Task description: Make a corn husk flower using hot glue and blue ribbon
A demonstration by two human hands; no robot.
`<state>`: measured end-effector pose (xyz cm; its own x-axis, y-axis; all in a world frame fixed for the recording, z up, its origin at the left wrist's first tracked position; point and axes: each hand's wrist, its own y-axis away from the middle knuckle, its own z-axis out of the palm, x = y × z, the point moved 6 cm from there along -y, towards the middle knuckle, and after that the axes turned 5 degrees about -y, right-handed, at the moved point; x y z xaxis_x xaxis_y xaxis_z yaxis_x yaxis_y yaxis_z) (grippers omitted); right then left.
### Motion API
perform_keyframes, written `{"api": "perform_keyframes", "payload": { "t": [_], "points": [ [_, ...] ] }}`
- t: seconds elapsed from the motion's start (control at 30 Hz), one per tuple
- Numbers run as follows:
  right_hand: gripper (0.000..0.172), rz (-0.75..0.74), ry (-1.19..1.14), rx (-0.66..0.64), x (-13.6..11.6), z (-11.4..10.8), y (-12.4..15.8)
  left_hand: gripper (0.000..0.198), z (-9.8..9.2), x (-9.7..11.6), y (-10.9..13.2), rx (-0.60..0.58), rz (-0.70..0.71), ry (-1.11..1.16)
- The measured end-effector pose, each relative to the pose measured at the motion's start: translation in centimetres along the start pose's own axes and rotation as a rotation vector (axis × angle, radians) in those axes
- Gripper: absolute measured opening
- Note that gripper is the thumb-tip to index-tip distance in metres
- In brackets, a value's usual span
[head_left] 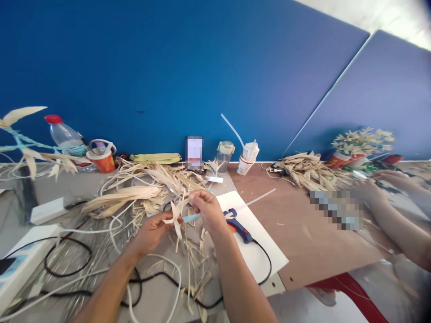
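Note:
My left hand [153, 231] pinches a small flower made of pale dried husk petals [175, 215] on a light blue stem [191, 218]. My right hand [209, 210] is closed on the top of the same flower, with fingertips gripping a petal. Both hands hover over a pile of dried corn husk strips [144, 188] on the grey table. A blue hot glue gun [238, 225] lies on a white sheet [256, 242] just to the right of my right wrist.
Black cables [67, 258] loop across the near table. A red-capped bottle [63, 134], an orange cup [103, 160], a white cup with a straw [247, 158] line the blue wall. Another person's arms [393, 211] work at the right beside husks [306, 170].

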<state>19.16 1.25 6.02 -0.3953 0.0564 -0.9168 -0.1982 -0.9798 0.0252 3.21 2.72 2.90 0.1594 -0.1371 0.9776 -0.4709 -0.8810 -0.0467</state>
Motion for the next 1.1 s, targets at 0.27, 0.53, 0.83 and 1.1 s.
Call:
{"api": "perform_keyframes", "payload": {
  "t": [0.27,0.53,0.83,1.1],
  "points": [
    [0.017,-0.043,0.316,-0.012,-0.5,0.1,0.4,0.022,-1.4,0.3,-0.2,0.194,0.047,0.021],
    [0.017,-0.045,0.344,-0.043,-0.1,0.8,0.5,0.03,-1.4,-0.4,-0.2,0.256,0.029,0.138],
    [0.015,0.033,0.362,-0.145,0.4,1.4,0.9,0.019,-0.4,-0.4,0.2,0.045,0.071,0.07],
    [0.014,0.028,0.381,-0.17,0.1,1.4,1.2,0.028,-0.1,-0.5,0.1,-0.022,0.059,0.081]
  ]
}}
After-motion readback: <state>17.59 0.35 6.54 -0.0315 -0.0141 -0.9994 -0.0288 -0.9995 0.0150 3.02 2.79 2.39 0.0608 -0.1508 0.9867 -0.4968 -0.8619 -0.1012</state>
